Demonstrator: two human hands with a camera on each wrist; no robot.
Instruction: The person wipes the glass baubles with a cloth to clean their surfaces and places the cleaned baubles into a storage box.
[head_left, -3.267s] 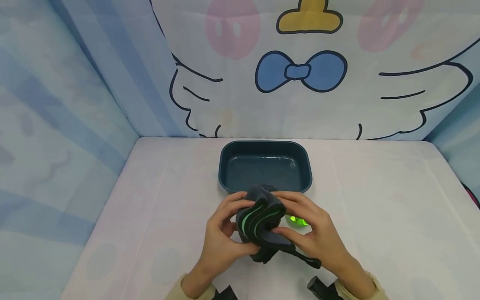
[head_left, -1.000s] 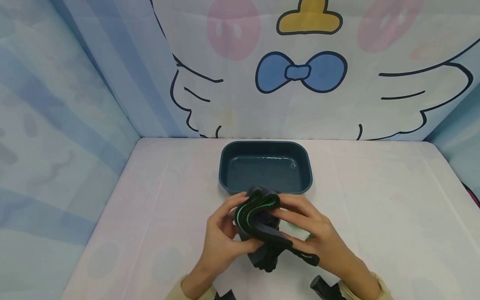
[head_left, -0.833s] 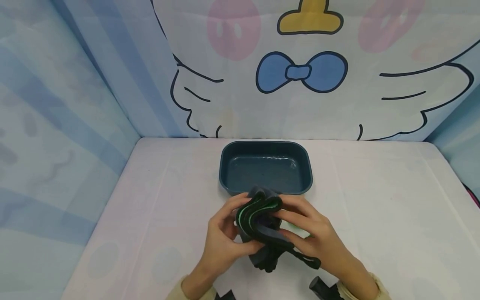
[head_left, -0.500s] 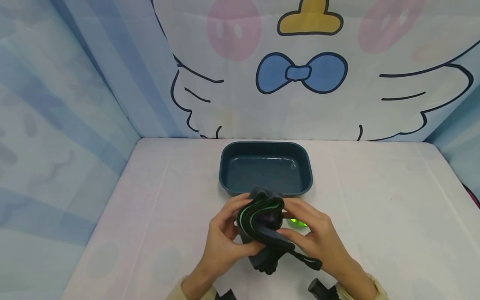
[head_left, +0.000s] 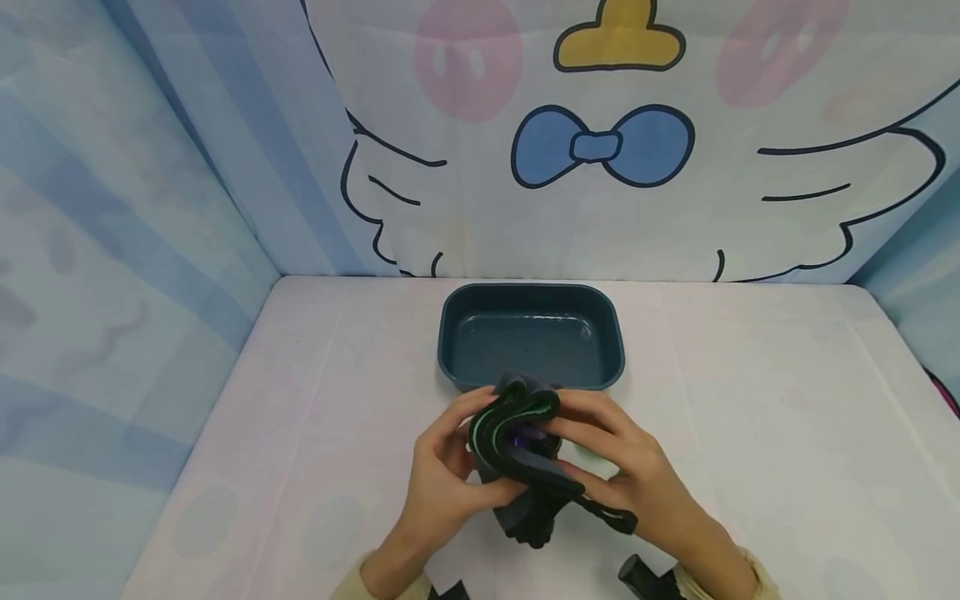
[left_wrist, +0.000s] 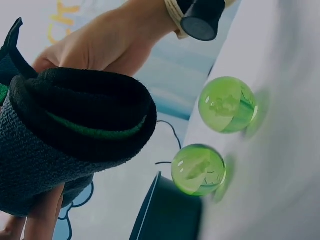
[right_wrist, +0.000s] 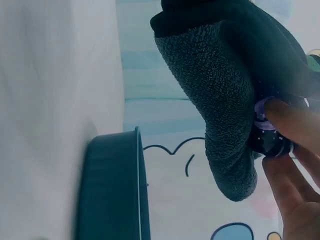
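Note:
A thick dark grey towel (head_left: pixel 517 462), folded in layers with black edges and green lines, is held up in front of the bin. My left hand (head_left: pixel 446 479) grips its left side, thumb in front and fingers behind. Wrapped partly in the towel is a shiny dark ball (right_wrist: pixel 269 137) with purple and white marks; the fingers of my right hand (head_left: pixel 637 471) pinch it from the right. In the head view only a purple glint of the ball shows inside the fold. One towel end hangs down toward the right wrist.
A dark teal rectangular bin (head_left: pixel 525 350) stands on the table (head_left: pixel 360 433) just beyond the hands. Two clear green balls (left_wrist: pixel 227 105) lie on the table near it, mostly hidden behind my right hand in the head view. A printed curtain (head_left: pixel 480 208) rises behind.
The towel's folds have opened and the purple ball shows between them. My right fingers shift slightly back and forth, now covering the green ball seen half a second ago. My left hand stays nearly still.

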